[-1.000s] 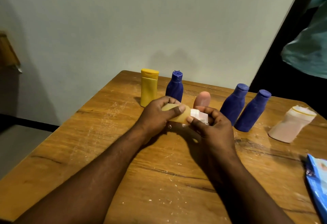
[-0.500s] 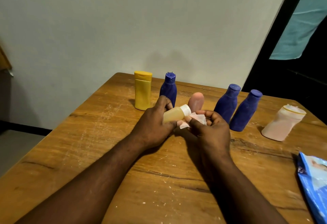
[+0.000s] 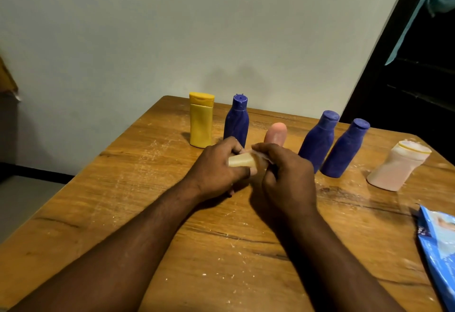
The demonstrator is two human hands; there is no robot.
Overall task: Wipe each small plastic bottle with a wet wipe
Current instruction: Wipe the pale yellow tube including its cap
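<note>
Landmark = yellow bottle point(image 3: 201, 119), upright at the far edge of the bench point(image 3: 123, 188), flip cap on top, plain yellow body.

Left hand point(image 3: 216, 168) sits in front of it and slightly right. Its fingers are curled round a pale bottle point(image 3: 242, 160) held roughly sideways above the bench, cap end pointing right.

Right hand point(image 3: 288, 176) is further right again, fingers clenched on a wet wipe point(image 3: 262, 155) pressed over that cap end. The cap itself is hidden under wipe and fingers, and the contact area is motion-blurred.

Row to the right of the yellow bottle:
- first blue bottle point(image 3: 236, 120), just beside it, upright
- pink bottle point(image 3: 275, 134), lower part hidden behind the hands
- second blue bottle point(image 3: 318, 138) and third blue bottle point(image 3: 346, 148), close together, both looking tilted in this wide-angle view
- whitish bottle point(image 3: 398, 166), farthest right, yellow ring round its top

Blue packet point(image 3: 440, 250) lies far right of the yellow bottle and much nearer the camera, cut off by the frame edge. It has dark print near its left edge and a light picture, both too blurred to read.

No bottle lettering is legible at this resolution.
</note>
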